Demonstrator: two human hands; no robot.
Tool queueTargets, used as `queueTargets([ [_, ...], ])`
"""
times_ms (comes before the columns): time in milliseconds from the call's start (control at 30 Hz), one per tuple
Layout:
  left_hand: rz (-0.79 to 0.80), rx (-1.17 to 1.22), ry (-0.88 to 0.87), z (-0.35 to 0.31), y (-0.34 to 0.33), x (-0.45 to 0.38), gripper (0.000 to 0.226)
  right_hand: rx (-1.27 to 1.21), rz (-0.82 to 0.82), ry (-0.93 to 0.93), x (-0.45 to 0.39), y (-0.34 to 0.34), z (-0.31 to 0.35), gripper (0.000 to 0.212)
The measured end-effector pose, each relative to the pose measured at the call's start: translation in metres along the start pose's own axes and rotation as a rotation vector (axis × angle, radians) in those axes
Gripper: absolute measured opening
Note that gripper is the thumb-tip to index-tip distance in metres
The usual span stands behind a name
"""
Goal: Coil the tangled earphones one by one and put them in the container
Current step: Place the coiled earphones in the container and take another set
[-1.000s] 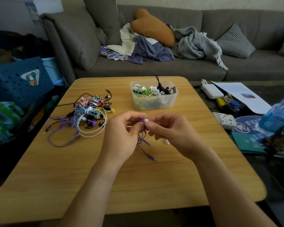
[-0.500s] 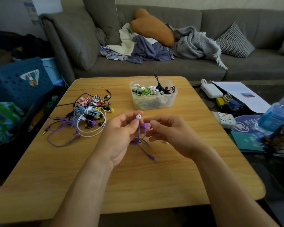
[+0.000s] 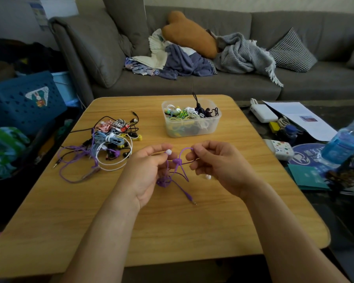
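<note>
Above the middle of the wooden table point(image 3: 172, 227), both hands hold a purple earphone point(image 3: 177, 170). My left hand point(image 3: 145, 174) pinches its white-tipped earbud, with loose cable bunched under the palm. My right hand point(image 3: 219, 166) pinches a loop of the purple cable; a second white bud shows below its fingers. The plug end trails down onto the table. A tangled pile of earphones point(image 3: 108, 141) lies at the left of the table. A clear plastic container point(image 3: 190, 119) with several coiled earphones in it stands at the back centre.
A grey sofa point(image 3: 213, 82) with clothes and cushions runs behind the table. A blue crate point(image 3: 25, 101) sits at the left. To the right lie a white charger point(image 3: 263, 112), papers point(image 3: 302, 119) and a blue water bottle point(image 3: 347, 139).
My hands have moved apart, drawing a loop of purple cable out between them. The white earbud has come up into view at my left fingertips.
</note>
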State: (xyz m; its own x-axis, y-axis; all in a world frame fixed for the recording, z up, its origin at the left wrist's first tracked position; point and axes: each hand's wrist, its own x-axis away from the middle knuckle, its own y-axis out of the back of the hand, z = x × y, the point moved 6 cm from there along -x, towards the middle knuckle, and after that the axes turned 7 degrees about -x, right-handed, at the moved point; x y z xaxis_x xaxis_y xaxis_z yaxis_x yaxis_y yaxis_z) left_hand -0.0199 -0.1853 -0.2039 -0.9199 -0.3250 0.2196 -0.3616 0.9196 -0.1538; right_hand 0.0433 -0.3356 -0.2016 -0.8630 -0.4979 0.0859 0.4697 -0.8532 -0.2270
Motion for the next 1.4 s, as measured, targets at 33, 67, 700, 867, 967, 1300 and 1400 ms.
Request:
queueTargets([
  [33, 0.007, 0.012, 0.0, 0.0, 0.0, 0.0, 0.02, -0.041, -0.003, -0.003, 0.0, 0.0, 0.0, 0.012],
  [67, 0.02, 0.033, 0.003, 0.0, -0.001, 0.001, 0.02, -0.066, -0.003, -0.009, 0.0, 0.0, 0.0, 0.011],
  [700, -0.091, 0.042, -0.078, -0.003, 0.006, 0.002, 0.018, 0.282, -0.003, 0.12, 0.004, 0.001, 0.007, 0.018],
  [867, -0.089, -0.032, -0.116, -0.005, 0.006, 0.004, 0.014, 0.338, 0.064, 0.125, 0.005, -0.007, 0.006, 0.017],
  [967, -0.065, -0.082, -0.115, -0.004, 0.003, 0.004, 0.011, 0.228, 0.043, 0.112, 0.003, -0.01, 0.004, 0.018],
  [1300, 0.069, 0.04, 0.016, 0.0, -0.003, 0.0, 0.018, 0.238, 0.049, 0.166, 0.006, -0.012, 0.006, 0.016],
  [1400, 0.102, 0.1, 0.064, 0.002, -0.006, 0.001, 0.02, 0.26, 0.022, 0.192, 0.006, -0.01, 0.007, 0.016],
])
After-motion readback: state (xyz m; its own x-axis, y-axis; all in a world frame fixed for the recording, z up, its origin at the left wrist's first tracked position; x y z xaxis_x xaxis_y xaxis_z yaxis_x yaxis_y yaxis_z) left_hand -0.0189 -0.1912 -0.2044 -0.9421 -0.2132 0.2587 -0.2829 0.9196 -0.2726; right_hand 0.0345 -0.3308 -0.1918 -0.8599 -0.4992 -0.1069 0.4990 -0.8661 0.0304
